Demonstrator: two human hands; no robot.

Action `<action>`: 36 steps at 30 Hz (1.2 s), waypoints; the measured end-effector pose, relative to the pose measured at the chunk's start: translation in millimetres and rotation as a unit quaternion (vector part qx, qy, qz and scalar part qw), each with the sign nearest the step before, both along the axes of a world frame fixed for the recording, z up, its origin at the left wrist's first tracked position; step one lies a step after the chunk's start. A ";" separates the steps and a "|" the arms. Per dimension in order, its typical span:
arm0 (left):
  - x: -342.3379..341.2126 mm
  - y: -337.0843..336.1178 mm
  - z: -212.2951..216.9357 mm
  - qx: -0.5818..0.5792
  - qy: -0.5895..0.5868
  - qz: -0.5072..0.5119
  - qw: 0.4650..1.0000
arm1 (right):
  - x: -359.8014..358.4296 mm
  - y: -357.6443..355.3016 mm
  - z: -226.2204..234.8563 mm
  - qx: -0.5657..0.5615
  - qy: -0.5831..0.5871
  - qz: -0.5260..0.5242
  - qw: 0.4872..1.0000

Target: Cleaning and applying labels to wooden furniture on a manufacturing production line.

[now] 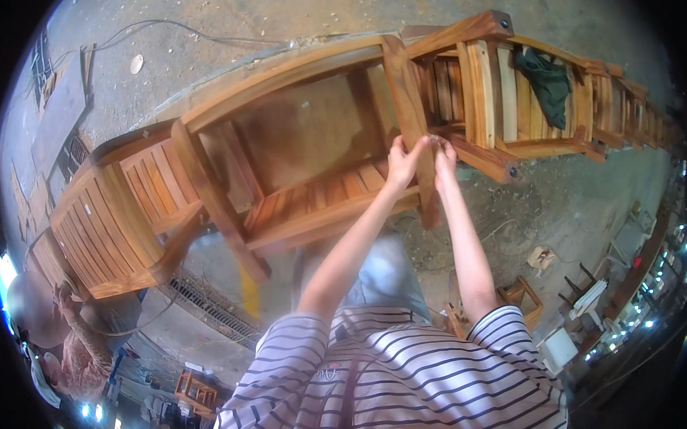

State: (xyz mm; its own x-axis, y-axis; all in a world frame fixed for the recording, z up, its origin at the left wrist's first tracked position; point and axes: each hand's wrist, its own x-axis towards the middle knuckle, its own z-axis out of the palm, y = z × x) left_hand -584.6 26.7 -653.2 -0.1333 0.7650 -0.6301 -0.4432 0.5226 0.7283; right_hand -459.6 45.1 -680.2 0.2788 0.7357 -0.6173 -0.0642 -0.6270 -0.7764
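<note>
One wooden post (405,91), long axis near-vertical, top leftward; left hand (400,165), right hand (445,164) at edges, can't tell grip.

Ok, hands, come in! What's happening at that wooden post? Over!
Left hand and right hand at wooden post, close together. Exact grip unclear. Slatted piece close on right, dark green cloth on it, clear of both hands.

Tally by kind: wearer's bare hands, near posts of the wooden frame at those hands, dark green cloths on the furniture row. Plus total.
Bare hands: 2 (left hand, right hand)
Near posts: 2 (left post, right post)
Dark green cloth: 1
Total: 5
</note>
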 end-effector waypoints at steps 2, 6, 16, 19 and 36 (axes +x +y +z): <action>17.9 1.1 11.9 -0.008 -0.059 0.015 0.998 | 20.5 -3.7 -5.0 0.011 -0.045 0.009 0.999; 7.5 -10.3 44.3 -0.020 -0.091 -0.059 0.994 | 55.1 -5.1 -1.2 0.132 -0.258 0.292 0.912; 22.1 22.4 68.1 0.133 0.454 -0.062 0.879 | 199.8 -107.5 84.9 -0.118 -0.230 0.552 0.793; 35.4 59.3 95.4 0.201 0.622 -0.072 0.754 | 192.6 -129.8 144.1 -0.195 -0.123 0.539 0.810; -26.1 -262.5 151.7 0.054 0.092 -0.181 0.978 | 37.7 -158.6 261.6 -0.009 0.052 0.462 0.885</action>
